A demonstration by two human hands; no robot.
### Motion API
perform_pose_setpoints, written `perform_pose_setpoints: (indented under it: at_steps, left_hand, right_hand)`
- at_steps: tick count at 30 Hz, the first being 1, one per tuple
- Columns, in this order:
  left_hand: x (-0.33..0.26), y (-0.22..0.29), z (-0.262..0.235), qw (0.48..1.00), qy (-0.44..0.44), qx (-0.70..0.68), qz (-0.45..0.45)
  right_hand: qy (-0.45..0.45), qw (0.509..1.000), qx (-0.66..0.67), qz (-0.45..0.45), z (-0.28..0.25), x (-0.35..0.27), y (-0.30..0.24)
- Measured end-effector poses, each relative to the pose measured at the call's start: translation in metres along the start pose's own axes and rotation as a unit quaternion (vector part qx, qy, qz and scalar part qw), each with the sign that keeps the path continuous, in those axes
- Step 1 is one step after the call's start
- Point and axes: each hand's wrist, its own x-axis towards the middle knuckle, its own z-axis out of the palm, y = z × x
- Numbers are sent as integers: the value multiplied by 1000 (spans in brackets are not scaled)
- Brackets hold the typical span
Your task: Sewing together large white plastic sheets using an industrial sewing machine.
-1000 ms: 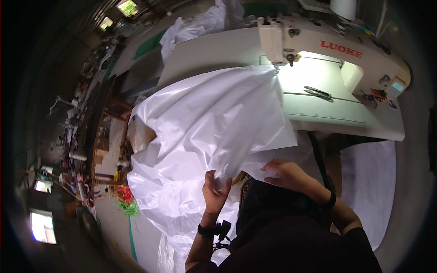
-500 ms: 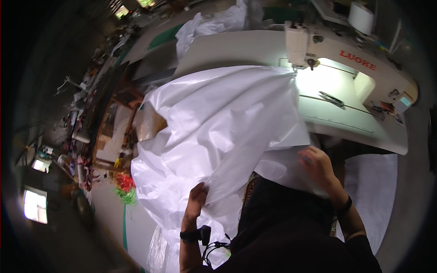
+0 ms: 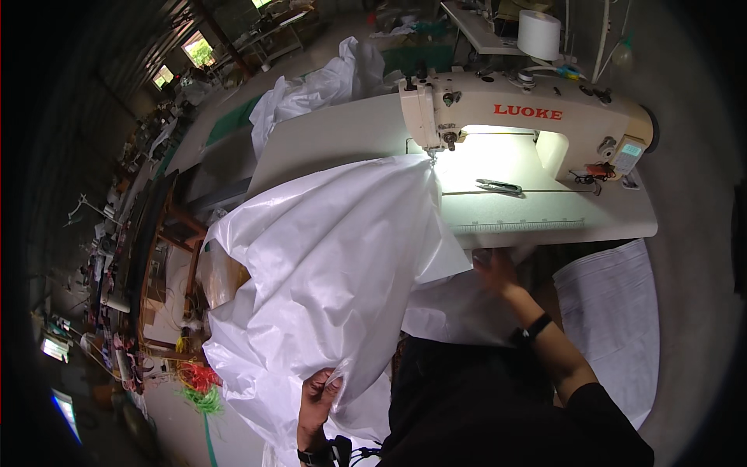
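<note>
A large glossy white sheet (image 3: pixel 327 241) spreads in folds from under the needle of the sewing machine (image 3: pixel 529 109) down across my lap. Its upper corner is caught at the presser foot. My left hand (image 3: pixel 317 395) pinches a fold of this sheet low down, fingers closed on it. Just below the front edge of the machine table, my right hand (image 3: pixel 496 272) is at the sheet's right part; its fingers are smeared by motion and partly dark, so their grip is unclear. Thread snips (image 3: pixel 499 187) lie on the lit machine bed.
A stack of white sheets (image 3: pixel 611 311) lies to my right. More crumpled white sheeting (image 3: pixel 319 86) sits beyond the table extension (image 3: pixel 334 128). A thread cone (image 3: pixel 538 35) stands behind the machine. Red and green strings (image 3: pixel 202 389) are on the left, near a wooden frame (image 3: pixel 159 265).
The view has shifted, so the machine appears further left and lower. My right hand has moved up to the table's front edge. My left hand still holds the sheet.
</note>
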Motion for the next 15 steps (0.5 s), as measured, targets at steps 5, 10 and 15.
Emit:
perform_pose_setpoints:
  at_steps: [5, 10, 15]
  left_hand:
    - [-1, -1, 1, 1000, -6, 3, 1]
    - [-12, 9, 6, 998, 20, -11, 54]
    - [-15, 21, 28, 993, -75, 63, 71]
  right_hand:
    - [-56, 995, -25, -75, 12, 30, 38]
    - [-314, 887, 317, 121, -51, -24, -38]
    - [-281, 876, 149, -362, -125, -108, -141]
